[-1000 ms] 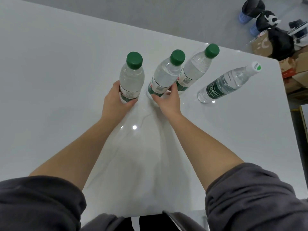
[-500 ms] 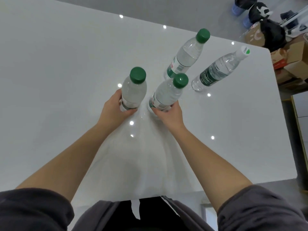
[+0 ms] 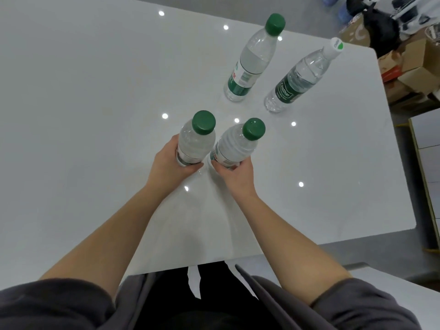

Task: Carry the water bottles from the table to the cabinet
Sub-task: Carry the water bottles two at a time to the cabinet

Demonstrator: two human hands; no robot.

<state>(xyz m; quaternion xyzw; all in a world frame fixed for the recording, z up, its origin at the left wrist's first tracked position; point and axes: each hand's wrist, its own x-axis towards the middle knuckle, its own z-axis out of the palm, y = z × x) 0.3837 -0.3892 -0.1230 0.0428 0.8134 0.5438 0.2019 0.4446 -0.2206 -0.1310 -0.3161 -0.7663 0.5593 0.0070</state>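
Note:
My left hand (image 3: 170, 163) grips the lower body of a clear green-capped water bottle (image 3: 196, 139). My right hand (image 3: 235, 173) grips a second green-capped bottle (image 3: 238, 145) just to its right, and the two bottles nearly touch. Both are held upright over the white table (image 3: 83, 91), and the hands hide their bases. Farther back stands a third green-capped bottle (image 3: 253, 59). To its right stands a bottle with a white cap and a dark green label (image 3: 301, 76). The cabinet is out of view.
The table's right edge (image 3: 395, 144) runs down the right side, its near edge close to my body. Beyond the far right corner lie cardboard boxes (image 3: 414, 67) and dark bags (image 3: 378, 27) on the floor. A pale panel (image 3: 426, 129) stands at the right.
Both hands have drawn their bottles back toward me, away from the two bottles left standing at the back. The view has shifted backward, so the table's near edge now shows.

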